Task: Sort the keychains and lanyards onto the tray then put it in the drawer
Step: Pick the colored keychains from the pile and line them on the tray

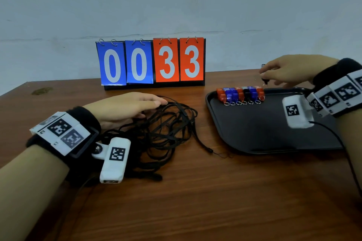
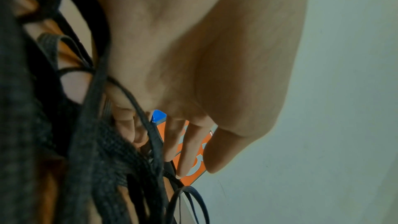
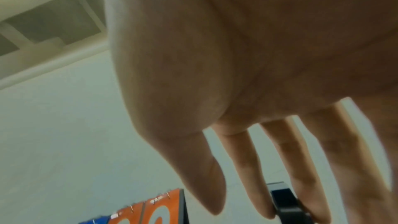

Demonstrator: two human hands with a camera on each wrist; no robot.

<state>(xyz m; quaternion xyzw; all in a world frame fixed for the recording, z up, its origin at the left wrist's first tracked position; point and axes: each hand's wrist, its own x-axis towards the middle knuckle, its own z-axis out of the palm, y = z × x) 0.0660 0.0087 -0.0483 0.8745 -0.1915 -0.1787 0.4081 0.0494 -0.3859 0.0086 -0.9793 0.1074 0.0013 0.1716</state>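
While the left hand [image 1: 125, 107] lies palm down with its fingers stretched out straight over a tangled heap of black lanyards [image 1: 164, 129], the right hand [image 1: 288, 70] is raised above the far edge of the tray [image 1: 254, 133], pinching a small black keychain [image 1: 264, 81] between its fingertips. In the right wrist view that keychain [image 3: 286, 202] sits between two long fingers [image 3: 254, 176], with the thumb free beside them.

The lanyards are spread on the table [image 1: 195, 201] a little left of its middle, loops trailing out toward the tray, and one thin end with a small bead lies just short of the tray's near left corner. The left wrist view shows the woven black straps [image 2: 103, 142] running under and beside the flat hand [image 2: 204, 57], some of them crossing the fingers [image 2: 189, 151]; the hand is not curled round them.

The black tray rests on the right side of the table, one of its short sides toward the far edge. Along that far side of the tray a tight row of keychains [image 1: 241, 95] in red, blue and black lies side by side, each with a small metal ring [image 1: 226, 103] pointing toward the near edge. The rest of the tray's floor is bare.

At the far edge of the table, near its middle, a flip scoreboard [image 1: 152, 62] stands upright, showing two blue cards with 0 and two red cards with 3. Both wrists carry black bands with white marker blocks [image 1: 60, 131] and a small white camera [image 1: 115, 160].
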